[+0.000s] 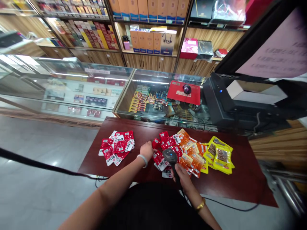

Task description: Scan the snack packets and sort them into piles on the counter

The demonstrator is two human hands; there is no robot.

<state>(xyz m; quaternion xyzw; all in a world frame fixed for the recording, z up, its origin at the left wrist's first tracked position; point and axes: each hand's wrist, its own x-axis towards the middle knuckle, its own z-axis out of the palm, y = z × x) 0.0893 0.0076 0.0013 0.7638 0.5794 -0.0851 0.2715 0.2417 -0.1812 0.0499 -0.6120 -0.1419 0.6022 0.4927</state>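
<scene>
In the head view, gripping a black scanner [169, 156] in the right hand [185, 179], over red packets [173, 142] on the counter [91, 159], with orange packets [195, 161] and yellow packets [222, 157] to the right. Touching a nearer packet [156, 143] at their left edge with the left hand [146, 150]; cannot tell if clamped on it.

Red-and-white packets [117, 147] lower left and lower centre, orange packets [192, 156] and yellow packets [223, 158] lower right, black scanner [169, 156] lower centre, reddish-brown bench [244, 179] below, red mat [176, 91] right of centre, streaky wood-grained cupboards [150, 62] up top
</scene>
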